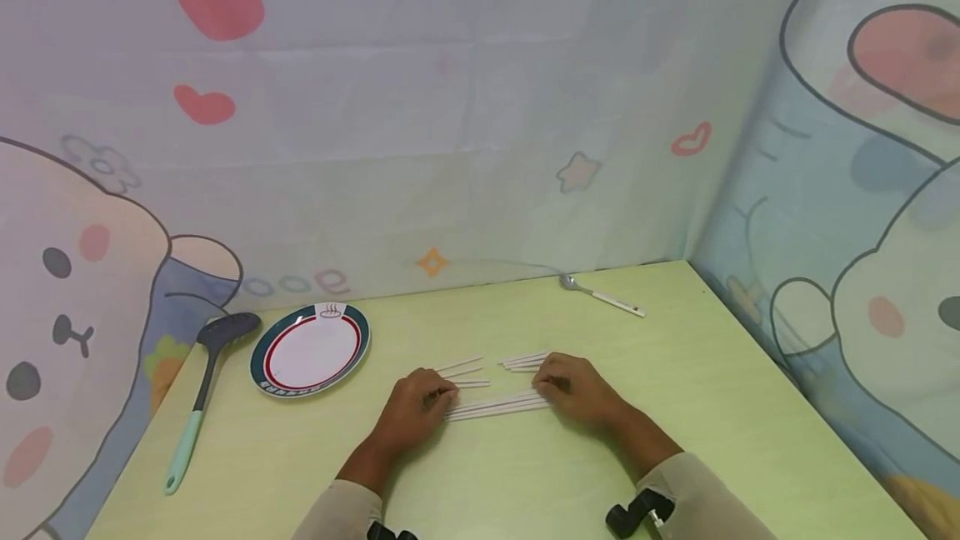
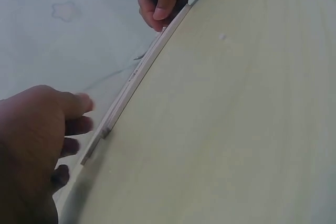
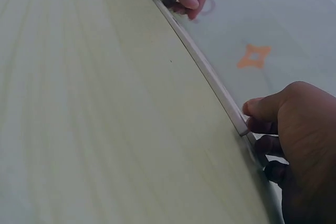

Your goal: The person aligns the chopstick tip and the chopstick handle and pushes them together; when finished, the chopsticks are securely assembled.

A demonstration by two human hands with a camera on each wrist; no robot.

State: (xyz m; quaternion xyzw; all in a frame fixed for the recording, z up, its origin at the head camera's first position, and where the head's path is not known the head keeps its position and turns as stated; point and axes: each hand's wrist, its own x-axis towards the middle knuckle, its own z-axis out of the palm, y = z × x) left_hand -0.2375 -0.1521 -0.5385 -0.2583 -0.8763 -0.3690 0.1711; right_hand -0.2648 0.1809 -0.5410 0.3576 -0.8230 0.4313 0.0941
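Several thin white sticks (image 1: 498, 407) lie side by side on the table between the two hands. Their left ends meet my left hand (image 1: 415, 408), whose fingers bend loosely; in the left wrist view its thumb stands apart from the sticks (image 2: 137, 74). At the opposite ends is my right hand (image 1: 577, 390), also loosely bent, with fingertips close against the stick ends in the right wrist view. Farther back, more white sticks (image 1: 471, 383) stick out past the left hand, and another few (image 1: 522, 361) run behind the right one. The hands hide parts of both groups.
At the back left of the pale green table (image 1: 300, 465) stands a round plate (image 1: 262, 361) with a dark green rim. Left of it lies a slotted turner (image 1: 197, 415) with a mint handle. A spoon (image 1: 606, 298) with a white handle rests near the back wall.
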